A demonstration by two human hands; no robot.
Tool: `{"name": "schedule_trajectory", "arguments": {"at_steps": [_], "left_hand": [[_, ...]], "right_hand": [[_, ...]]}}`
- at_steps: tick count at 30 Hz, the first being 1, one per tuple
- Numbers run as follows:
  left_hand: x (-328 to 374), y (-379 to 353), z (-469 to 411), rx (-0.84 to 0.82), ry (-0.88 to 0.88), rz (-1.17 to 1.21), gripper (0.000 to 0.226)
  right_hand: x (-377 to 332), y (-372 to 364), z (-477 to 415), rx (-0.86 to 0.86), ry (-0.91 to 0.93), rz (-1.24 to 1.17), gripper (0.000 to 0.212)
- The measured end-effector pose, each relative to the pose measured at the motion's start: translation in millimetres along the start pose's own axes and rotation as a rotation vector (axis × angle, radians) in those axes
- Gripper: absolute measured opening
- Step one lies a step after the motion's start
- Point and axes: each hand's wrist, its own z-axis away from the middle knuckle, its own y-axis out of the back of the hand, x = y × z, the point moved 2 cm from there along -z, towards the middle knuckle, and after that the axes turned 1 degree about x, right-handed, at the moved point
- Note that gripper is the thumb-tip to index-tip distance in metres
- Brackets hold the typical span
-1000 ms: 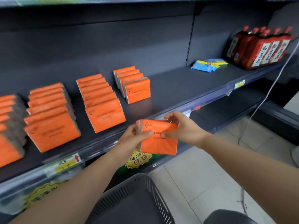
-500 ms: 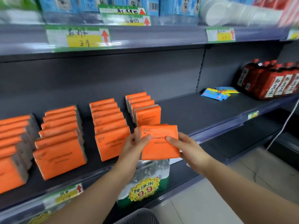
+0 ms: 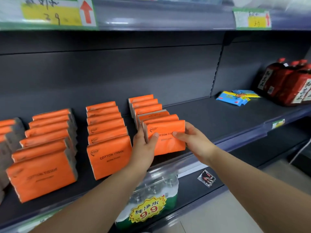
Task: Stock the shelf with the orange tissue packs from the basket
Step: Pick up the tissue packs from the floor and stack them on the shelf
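Both grips clamped on one orange tissue pack [image 3: 168,138]: left hand [image 3: 144,145] at its 9 o'clock edge, right hand [image 3: 193,142] at 3 o'clock. Pack upright on the shelf [image 3: 218,121], fronting the rightmost row [image 3: 148,108]. Blue packets [image 3: 235,98] at 2 o'clock, well apart.

Dark grey back panel [image 3: 117,73] above pale tiled floor [image 3: 235,221].
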Motion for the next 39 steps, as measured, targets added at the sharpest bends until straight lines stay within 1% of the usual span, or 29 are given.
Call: {"name": "schedule_trajectory", "arguments": {"at_steps": [2,3,5,8,10,13,19,23,30,39], "left_hand": [[2,-3,-3,0.018,-0.022,0.039,0.062],[1,-4,-5,0.028,-0.017,0.052,0.057],[-2,-7,-9,0.043,0.001,0.059,0.054],[-8,-9,-14,0.067,0.004,0.051,0.05],[-10,-11,-17,0.074,0.008,0.045,0.051],[-12,-12,-20,0.066,0.015,0.066,0.054],[-17,-12,-23,0.048,0.097,0.126,0.051],[-17,-13,-22,0.056,0.14,0.133,0.052],[-17,-16,-20,0.093,0.156,0.139,0.044],[-19,-9,-24,0.107,0.25,0.091,0.051]], "right_hand": [[6,-1,-10,-0.001,-0.004,-0.001,0.034],[8,-2,-15,-0.002,-0.006,-0.002,0.033],[12,-5,-22,-0.005,-0.009,-0.002,0.034],[17,-10,-29,-0.027,-0.02,0.0,0.044],[20,-12,-33,-0.031,-0.024,-0.019,0.045],[23,-14,-37,-0.015,-0.025,-0.052,0.038],[26,-16,-41,0.015,-0.045,-0.068,0.033],[27,-15,-41,0.01,-0.066,-0.064,0.034],[24,-14,-37,0.016,-0.097,-0.007,0.036],[16,-13,-36,0.047,-0.105,-0.019,0.032]]}}
